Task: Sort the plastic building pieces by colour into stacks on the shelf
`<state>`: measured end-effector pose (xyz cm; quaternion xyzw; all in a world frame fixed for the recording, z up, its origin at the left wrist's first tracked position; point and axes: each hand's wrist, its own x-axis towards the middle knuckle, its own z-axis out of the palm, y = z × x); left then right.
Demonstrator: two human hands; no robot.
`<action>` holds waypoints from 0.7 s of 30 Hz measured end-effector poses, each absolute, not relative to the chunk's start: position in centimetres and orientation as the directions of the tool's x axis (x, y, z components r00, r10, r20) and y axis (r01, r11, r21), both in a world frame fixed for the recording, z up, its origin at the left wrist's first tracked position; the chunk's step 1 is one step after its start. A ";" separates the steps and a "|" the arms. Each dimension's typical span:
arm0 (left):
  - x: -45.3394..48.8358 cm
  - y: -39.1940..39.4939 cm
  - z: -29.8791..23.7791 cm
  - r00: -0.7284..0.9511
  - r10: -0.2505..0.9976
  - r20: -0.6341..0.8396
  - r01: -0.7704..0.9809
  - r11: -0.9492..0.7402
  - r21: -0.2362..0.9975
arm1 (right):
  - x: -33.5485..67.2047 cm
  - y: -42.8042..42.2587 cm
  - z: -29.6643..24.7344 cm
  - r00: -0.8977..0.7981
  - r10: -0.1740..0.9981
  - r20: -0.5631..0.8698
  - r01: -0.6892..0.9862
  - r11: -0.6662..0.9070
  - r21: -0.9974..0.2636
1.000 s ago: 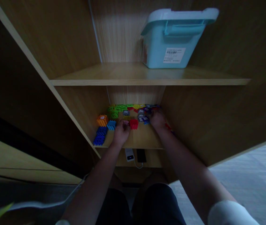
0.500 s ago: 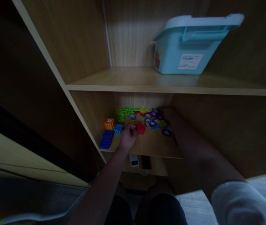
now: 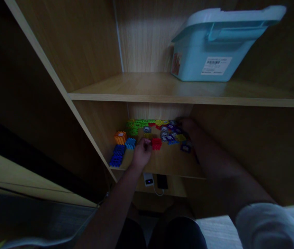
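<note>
Many small coloured building blocks lie on a low wooden shelf (image 3: 162,162). My left hand (image 3: 141,152) rests there with its fingers curled, touching the left side of a red block (image 3: 156,143). What its fingers hold is too dark to name. My right hand (image 3: 185,125) reaches to the back right of the shelf among purple and grey blocks (image 3: 169,133). Its fingers are lost in shadow. Green blocks (image 3: 138,123) lie at the back, an orange block (image 3: 120,137) and blue blocks (image 3: 118,154) to the left.
A pale blue lidded plastic bin (image 3: 214,48) with a white label stands on the shelf above, at the right. A white device (image 3: 148,179) and a black one (image 3: 162,181) with a cable lie below the low shelf. Cabinet walls close in on both sides.
My right hand has moved from the front of the block pile to the back right corner of the shelf. The left hand stays by the red block. The camera has shifted slightly.
</note>
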<state>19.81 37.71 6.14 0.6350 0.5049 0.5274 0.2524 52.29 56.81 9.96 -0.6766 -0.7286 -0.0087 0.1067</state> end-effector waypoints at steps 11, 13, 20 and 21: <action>19.9 37.7 6.3 -0.065 0.911 0.407 0.366 -0.357 0.859 | 51.5 55.4 10.6 -0.048 0.989 0.141 0.999 0.049 -0.001; 19.9 37.7 6.3 -0.065 0.911 0.408 0.359 -0.360 0.861 | 51.2 54.9 10.7 -0.031 0.987 0.159 0.999 0.032 -0.004; 20.0 37.7 6.6 -0.066 0.912 0.404 0.359 -0.356 0.863 | 50.7 52.6 11.2 0.071 0.972 0.222 0.997 -0.064 -0.040; 20.0 37.7 6.6 -0.067 0.910 0.409 0.360 -0.360 0.861 | 50.6 52.1 11.4 0.090 0.966 0.241 0.995 -0.080 -0.052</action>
